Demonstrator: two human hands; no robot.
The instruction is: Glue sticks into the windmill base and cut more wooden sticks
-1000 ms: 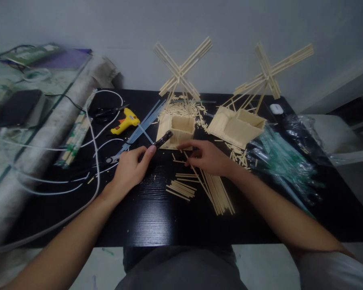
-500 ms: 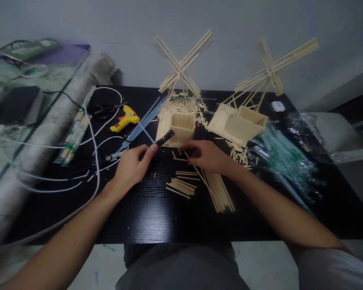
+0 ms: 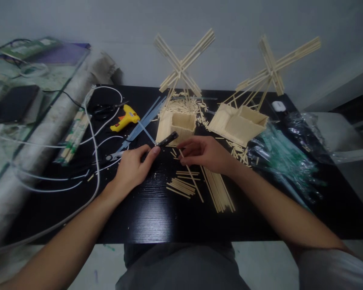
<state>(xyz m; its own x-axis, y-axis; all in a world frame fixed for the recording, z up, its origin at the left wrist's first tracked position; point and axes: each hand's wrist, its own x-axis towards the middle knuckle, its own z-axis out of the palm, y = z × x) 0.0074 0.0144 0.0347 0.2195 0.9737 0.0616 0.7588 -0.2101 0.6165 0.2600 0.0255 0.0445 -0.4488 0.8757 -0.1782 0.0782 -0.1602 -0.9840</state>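
Note:
My left hand (image 3: 136, 163) is closed around a slim black tool (image 3: 167, 139), its end pointing up and right; I cannot make out its exact kind. Between the fingertips of my right hand (image 3: 207, 155) is one thin wooden stick (image 3: 195, 185), slanting down toward me. Beneath that hand lies a bundle of long sticks (image 3: 219, 193), with a row of short cut sticks (image 3: 180, 187) to its left. Just beyond both hands stands a wooden stick windmill model (image 3: 183, 123), with crossed blades and an open box at its base.
A second windmill model (image 3: 245, 125) stands at the right. Stick offcuts (image 3: 184, 105) are heaped at the back. On the left are a yellow glue gun (image 3: 125, 119), pliers (image 3: 113, 156), scissors (image 3: 104, 110) and a looping white cable (image 3: 93, 137). Plastic bags (image 3: 287, 157) lie far right.
My right hand has drawn one long stick leftward off the bundle, and it now crosses above the short sticks. My left hand has shifted slightly right with the black tool.

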